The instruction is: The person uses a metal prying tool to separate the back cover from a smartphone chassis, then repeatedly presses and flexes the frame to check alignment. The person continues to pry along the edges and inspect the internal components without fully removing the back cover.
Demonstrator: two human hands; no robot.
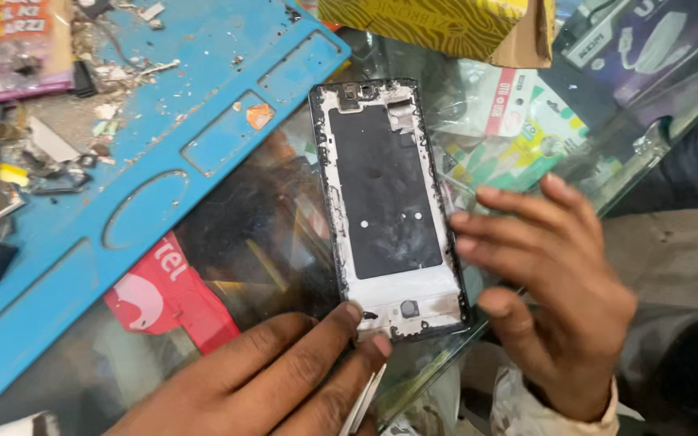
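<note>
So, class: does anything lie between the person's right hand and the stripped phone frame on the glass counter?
Nothing visible does. The right hand hovers open just beside the phone frame, fingertips at its right edge. The left hand already touches the frame's lower end, with a thin white tool under its fingers.

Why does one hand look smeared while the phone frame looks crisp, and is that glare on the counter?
In the head view, the right hand is motion-blurred, its fingers soft-edged; the phone frame and left hand are sharper. The glass counter shows pale reflections over the packets beneath, so they read hazily. Light is even, with no hard shadows.
</note>
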